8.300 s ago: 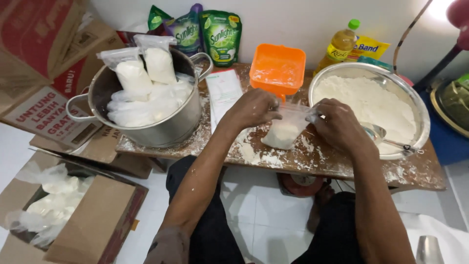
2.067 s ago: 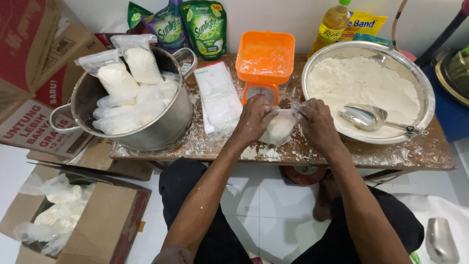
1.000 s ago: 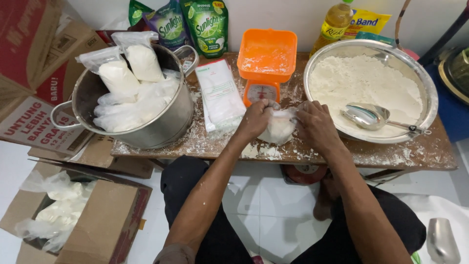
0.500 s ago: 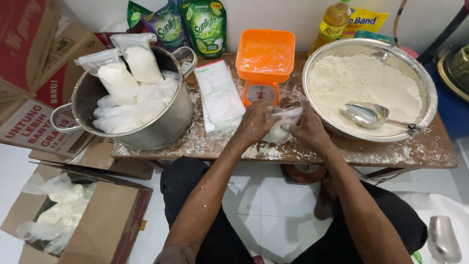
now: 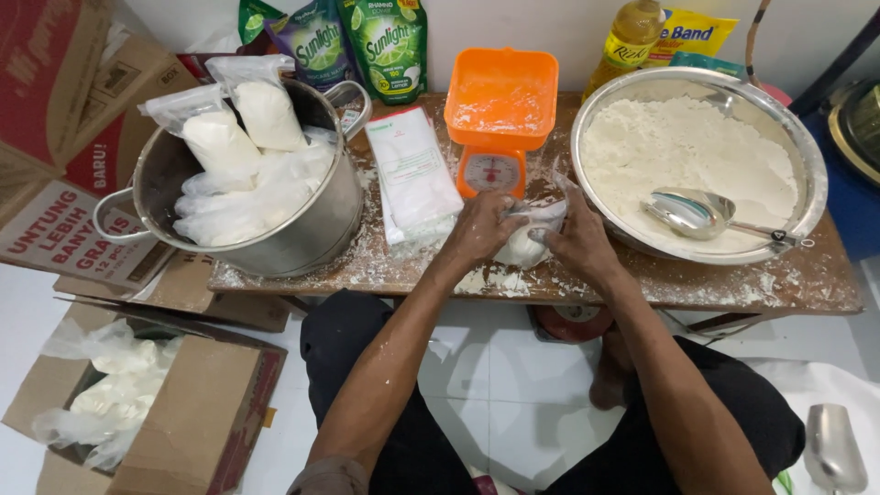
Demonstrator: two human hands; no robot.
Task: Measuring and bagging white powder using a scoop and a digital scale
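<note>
- My left hand [image 5: 484,227] and my right hand [image 5: 576,240] are both closed around one small clear bag of flour [image 5: 527,240], fingers pinching the loose plastic at its top while the filled part sits between my palms.
- The bag rests on the wooden table [image 5: 697,291] near its front edge, about midway along, just in front of the orange scale [image 5: 498,119].
- As I judge it, this bag is already filled and off the scale; what I have in hand is closing its neck, which does not look finished, since the plastic is bunched but I can see no knot.
- The bag's rounded bottom lies toward the front edge and my left palm; its open neck runs up and to the right, toward the steel bowl [image 5: 807,165]. So its long axis slants from front-left to back-right, lying low rather than standing upright.
- Left of the scale lies a flat stack of empty plastic bags [image 5: 412,179].
- At the table's left end stands a big metal pot [image 5: 302,234] heaped with finished bags, and a cardboard box [image 5: 174,403] on the floor below holds more, so a good share looks done.
- At the right end the bowl still holds plenty of flour [image 5: 678,137], with a metal scoop [image 5: 692,213] lying in it, so much remains to bag.
</note>
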